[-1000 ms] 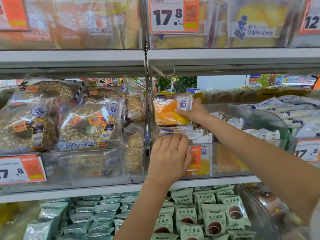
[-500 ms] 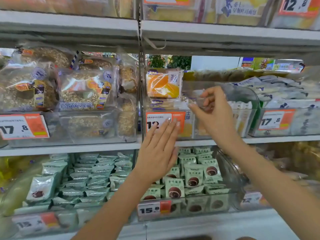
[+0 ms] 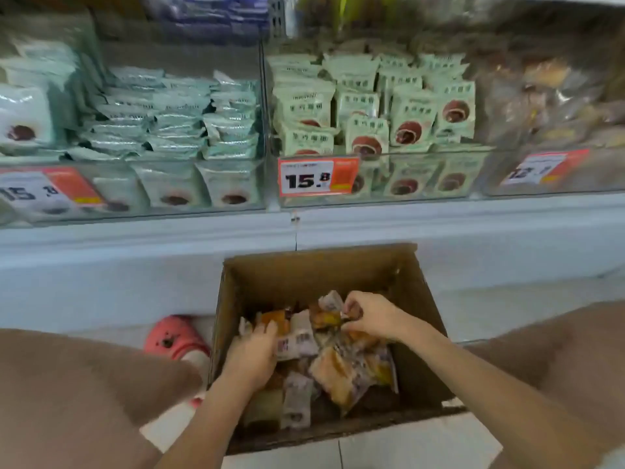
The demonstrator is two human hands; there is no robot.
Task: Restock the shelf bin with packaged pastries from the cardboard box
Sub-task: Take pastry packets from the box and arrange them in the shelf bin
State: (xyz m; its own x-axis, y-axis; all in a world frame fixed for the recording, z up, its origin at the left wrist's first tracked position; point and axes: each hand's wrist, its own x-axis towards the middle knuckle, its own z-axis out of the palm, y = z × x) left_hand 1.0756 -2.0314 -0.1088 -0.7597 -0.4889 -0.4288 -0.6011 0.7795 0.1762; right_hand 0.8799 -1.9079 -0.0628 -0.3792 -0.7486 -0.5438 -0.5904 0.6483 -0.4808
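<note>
Your left hand (image 3: 252,355) grips pastry packets (image 3: 297,340) | your right hand (image 3: 367,316) pinches one packet | both inside cardboard box (image 3: 416,289) on floor.

The cardboard box (image 3: 306,265) was plain brown. The packaged pastries (image 3: 338,363) in it showed orange and golden yellow through clear wrap, with white labels carrying dark barcodes. At nine o'clock from the box sat a coral-pink shoe (image 3: 174,336). At twelve o'clock, pale green packets (image 3: 409,116) bore dark red rounds, above a white and orange price tag (image 3: 318,177) with black digits.
</note>
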